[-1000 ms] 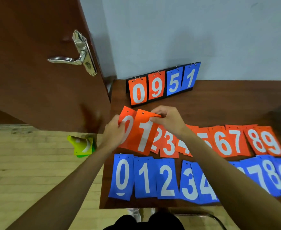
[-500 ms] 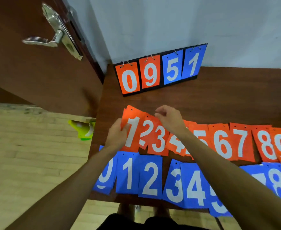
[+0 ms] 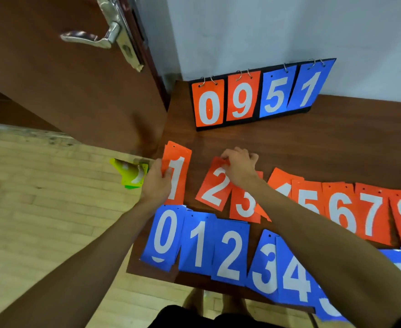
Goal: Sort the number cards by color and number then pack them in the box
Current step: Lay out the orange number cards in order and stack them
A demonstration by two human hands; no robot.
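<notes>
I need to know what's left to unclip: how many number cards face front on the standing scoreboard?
4. From left to right on the scoreboard they are orange 0, orange 9, blue 5 and blue 1. More cards may hang hidden behind each.

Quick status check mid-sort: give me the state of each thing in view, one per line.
left hand: gripping the orange 1 stack.
orange 1 stack: held at the row's left end, apart from the 2.
right hand: pinching the top of the orange 2 card.
orange 2 card: tilted, overlapping the 3.
blue row: flat, overlapping, ascending from 0.
scoreboard: upright, showing 0951.
door: open.
</notes>
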